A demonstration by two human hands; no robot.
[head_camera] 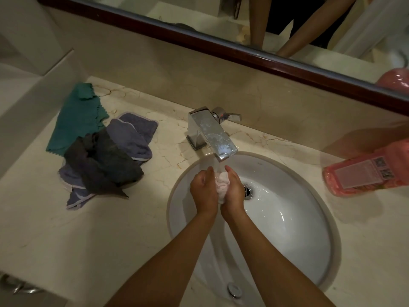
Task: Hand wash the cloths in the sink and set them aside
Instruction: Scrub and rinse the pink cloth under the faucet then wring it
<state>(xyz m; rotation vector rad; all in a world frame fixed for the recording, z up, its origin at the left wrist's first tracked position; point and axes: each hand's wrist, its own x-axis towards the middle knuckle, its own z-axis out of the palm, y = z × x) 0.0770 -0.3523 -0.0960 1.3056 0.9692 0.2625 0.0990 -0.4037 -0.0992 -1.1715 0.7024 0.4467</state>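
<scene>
Both forearms reach in from the near edge of the counter over the sink [309, 240], and the left hand [202, 191] and the right hand [234, 191] are pressed together around a small pale pink cloth [222, 185], bunched up between the palms. They hold it directly under the water running from the chrome faucet [212, 134], above the far part of the basin, just beside the drain [247, 190]. I judge that the washing is in progress and only this one cloth is being rinsed. On the left part of the counter three more cloths lie in one heap: a green cloth [77, 120], a purple cloth [135, 136] and a dark grey cloth [104, 165] on top. Whether these are already washed or waiting, I cannot tell. A pink bottle [367, 171] lies at the right edge.
</scene>
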